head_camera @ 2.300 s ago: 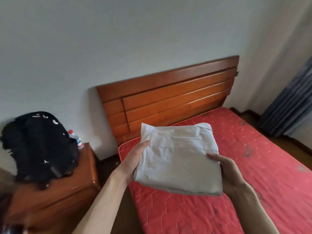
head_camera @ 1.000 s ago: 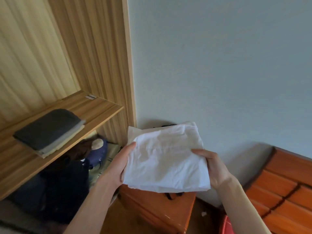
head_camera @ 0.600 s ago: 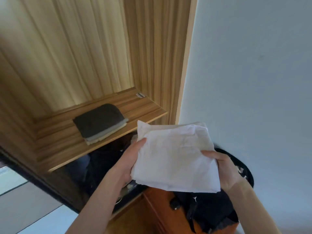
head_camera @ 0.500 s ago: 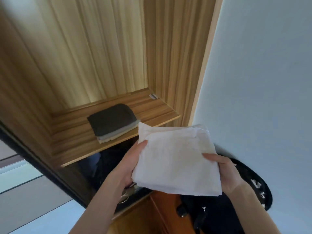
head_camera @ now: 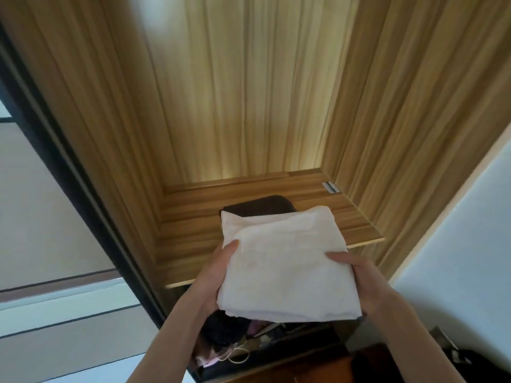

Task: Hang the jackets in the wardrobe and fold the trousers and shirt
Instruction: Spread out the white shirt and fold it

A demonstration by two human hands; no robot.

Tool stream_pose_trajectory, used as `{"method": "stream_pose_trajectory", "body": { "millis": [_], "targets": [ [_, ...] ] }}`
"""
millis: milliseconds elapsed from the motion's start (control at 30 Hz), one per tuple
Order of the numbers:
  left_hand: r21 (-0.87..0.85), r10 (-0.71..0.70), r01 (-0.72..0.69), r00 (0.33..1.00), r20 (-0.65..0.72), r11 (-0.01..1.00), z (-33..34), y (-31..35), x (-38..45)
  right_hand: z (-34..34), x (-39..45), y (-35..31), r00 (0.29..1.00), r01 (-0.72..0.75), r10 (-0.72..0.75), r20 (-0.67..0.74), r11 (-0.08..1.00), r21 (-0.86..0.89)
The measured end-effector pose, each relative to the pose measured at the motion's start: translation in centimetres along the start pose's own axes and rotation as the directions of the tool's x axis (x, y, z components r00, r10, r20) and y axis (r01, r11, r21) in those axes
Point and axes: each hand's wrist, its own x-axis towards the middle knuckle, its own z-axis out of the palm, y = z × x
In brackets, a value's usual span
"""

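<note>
- Holding the folded white shirt (head_camera: 287, 269) by its two sides, we have our left hand (head_camera: 213, 280) and right hand (head_camera: 362, 283) each clamped on an edge, thumbs on top, level with each other.
- Straight ahead lies the wardrobe shelf (head_camera: 193, 217); the shirt's far edge already overhangs it.
- Farther back sit the dark folded trousers (head_camera: 262, 204), directly beyond the shirt.

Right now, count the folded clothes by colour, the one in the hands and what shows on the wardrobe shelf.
White: 1, the folded shirt held by the left hand and right hand
Dark: 1, the dark folded garment on the shelf, partly hidden
Total: 2
</note>
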Motion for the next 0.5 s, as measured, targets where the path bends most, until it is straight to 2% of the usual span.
{"method": "stream_pose_trajectory", "body": {
  "millis": [267,500],
  "targets": [
    [-0.068,0.045,-0.054,0.992,-0.121,0.996,-2.6,4.2,4.7,4.9,7.8,-4.5,0.998,0.025,-0.035,-0.048,0.981,-0.194],
    [-0.075,0.137,-0.151,0.976,-0.167,0.986,-1.9,6.3,8.9,5.4,15.2,-8.3,0.987,0.092,-0.135,-0.092,0.924,-0.371]
  ]
}}
